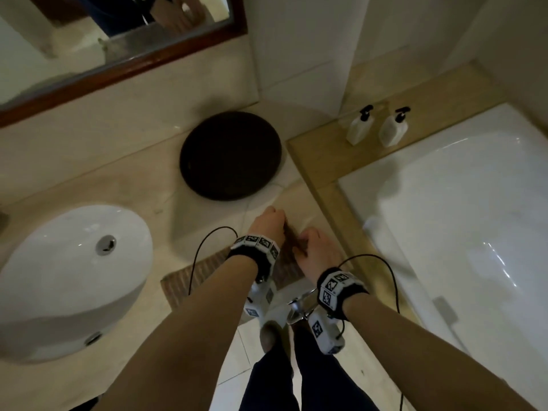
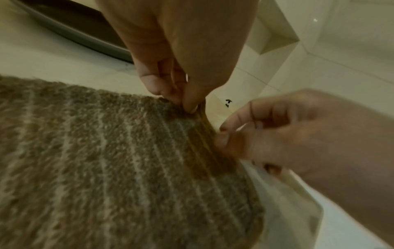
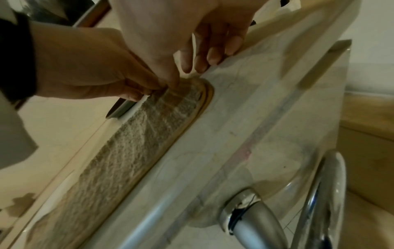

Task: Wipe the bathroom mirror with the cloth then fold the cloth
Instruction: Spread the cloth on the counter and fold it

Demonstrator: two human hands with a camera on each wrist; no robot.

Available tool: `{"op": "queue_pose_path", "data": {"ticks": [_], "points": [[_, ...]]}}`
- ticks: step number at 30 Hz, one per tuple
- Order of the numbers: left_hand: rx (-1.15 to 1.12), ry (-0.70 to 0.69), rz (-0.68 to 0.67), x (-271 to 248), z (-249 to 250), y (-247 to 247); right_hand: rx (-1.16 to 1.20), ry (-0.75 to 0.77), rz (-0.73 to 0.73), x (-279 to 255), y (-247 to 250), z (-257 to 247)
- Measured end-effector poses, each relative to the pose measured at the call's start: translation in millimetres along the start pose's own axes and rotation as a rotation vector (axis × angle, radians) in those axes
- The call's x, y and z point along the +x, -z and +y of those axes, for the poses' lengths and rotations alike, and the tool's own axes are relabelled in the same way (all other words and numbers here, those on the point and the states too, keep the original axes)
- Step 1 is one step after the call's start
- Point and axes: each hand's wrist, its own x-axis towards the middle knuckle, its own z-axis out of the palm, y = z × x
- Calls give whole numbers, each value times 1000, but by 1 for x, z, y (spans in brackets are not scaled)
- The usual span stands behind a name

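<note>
A brown cloth with pale stripes lies flat on the counter, its near part hidden under my forearms. My left hand pinches the cloth's far corner, seen close up in the left wrist view, where the left hand lifts the cloth a little. Just right of it, my right hand pinches the same edge. In the right wrist view both hands meet at the end of the cloth. The wood-framed mirror hangs at the upper left.
A white sink basin sits left of the cloth. A dark round tray stands beyond my hands. Two white pump bottles stand on the ledge by the bathtub. A chrome pipe runs under the counter.
</note>
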Motion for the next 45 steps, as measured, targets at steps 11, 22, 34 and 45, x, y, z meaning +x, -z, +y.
{"op": "queue_pose_path", "data": {"ticks": [11, 22, 34, 45], "points": [[-309, -7, 42, -27, -28, 34, -40, -45, -165, -15, 13, -1], [-573, 55, 7, -89, -118, 46, 138, 157, -213, -78, -19, -86], [-760, 266, 86, -139, -216, 35, -80, 341, -244, -107, -117, -173], [-469, 285, 121, -145, -248, 15, -175, 389, -285, -114, -135, -188]]}}
